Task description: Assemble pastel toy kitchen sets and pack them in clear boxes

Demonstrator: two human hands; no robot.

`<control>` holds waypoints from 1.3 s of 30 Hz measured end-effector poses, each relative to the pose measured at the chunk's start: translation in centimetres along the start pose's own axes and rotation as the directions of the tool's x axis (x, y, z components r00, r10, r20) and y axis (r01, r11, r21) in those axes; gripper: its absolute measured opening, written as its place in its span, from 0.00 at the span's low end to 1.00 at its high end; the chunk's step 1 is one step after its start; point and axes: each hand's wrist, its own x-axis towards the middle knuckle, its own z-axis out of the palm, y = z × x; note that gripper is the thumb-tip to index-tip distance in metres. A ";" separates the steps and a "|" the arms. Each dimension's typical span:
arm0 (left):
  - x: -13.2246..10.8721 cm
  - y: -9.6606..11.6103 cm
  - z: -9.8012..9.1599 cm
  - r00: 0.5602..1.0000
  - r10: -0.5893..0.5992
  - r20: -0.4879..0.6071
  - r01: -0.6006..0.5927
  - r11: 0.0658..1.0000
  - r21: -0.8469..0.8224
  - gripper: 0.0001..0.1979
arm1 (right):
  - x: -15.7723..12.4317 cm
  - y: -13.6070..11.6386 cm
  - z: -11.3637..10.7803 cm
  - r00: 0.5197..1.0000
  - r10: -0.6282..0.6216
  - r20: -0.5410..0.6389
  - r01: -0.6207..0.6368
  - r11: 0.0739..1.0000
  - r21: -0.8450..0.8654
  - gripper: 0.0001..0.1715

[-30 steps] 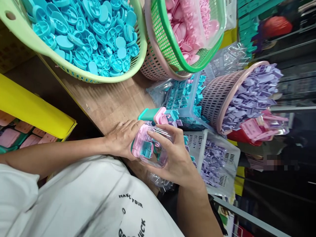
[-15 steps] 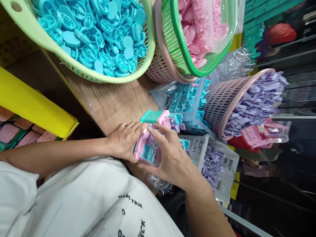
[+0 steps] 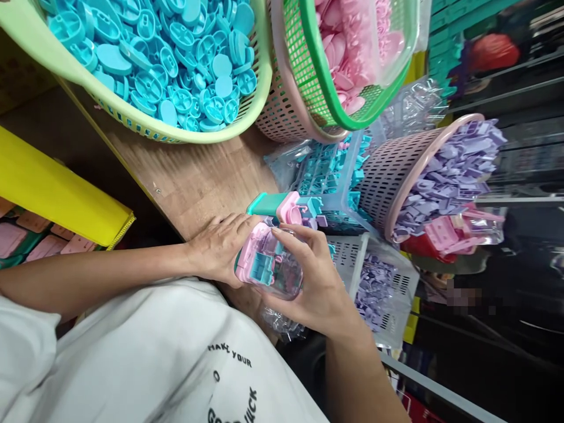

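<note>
My left hand (image 3: 224,244) is wrapped round the back of a small toy playset (image 3: 261,261) with a pink rim and turquoise and purple parts inside. A clear plastic cover (image 3: 289,276) extends from the playset's front, and my right hand (image 3: 317,279) grips it from the right, thumb and fingers on opposite sides. Whether the cover is fully seated on the rim, I cannot tell. Just beyond my hands, a similar turquoise-and-pink playset (image 3: 275,205) with purple pieces lies on the wooden table (image 3: 194,188).
A pale green basket (image 3: 176,134) of blue oval parts is at upper left, beside a green basket (image 3: 339,114) of pink parts. Rightward are a pink basket (image 3: 388,176) and a grey crate (image 3: 396,311) with purple pieces. Clear plastic covers (image 3: 284,323) lie below my right hand.
My right hand has shifted slightly right relative to the playset, exposing more of the clear cover. My left hand keeps its hold. The whole view has drifted slightly.
</note>
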 end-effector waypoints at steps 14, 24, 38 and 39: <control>0.0 -0.1 0.2 1.000 -0.006 -0.002 0.006 1.000 -0.009 0.49 | 1.0 -1.5 -1.9 0.980 0.038 0.197 -0.017 0.994 -0.110 0.48; 0.1 -0.1 0.0 1.000 -0.001 0.001 0.001 1.000 -0.002 0.48 | 0.9 -1.2 -1.4 0.984 -0.014 0.176 0.036 0.992 -0.121 0.48; 0.2 0.3 -0.4 0.999 -0.029 0.045 0.031 0.999 -0.039 0.45 | 0.5 -0.9 -1.4 0.984 -0.019 0.176 0.039 0.993 -0.113 0.46; 0.1 0.3 -0.4 0.998 -0.032 0.046 0.033 0.999 -0.035 0.45 | 0.7 -0.9 -1.5 0.982 -0.024 0.186 0.046 0.992 -0.117 0.46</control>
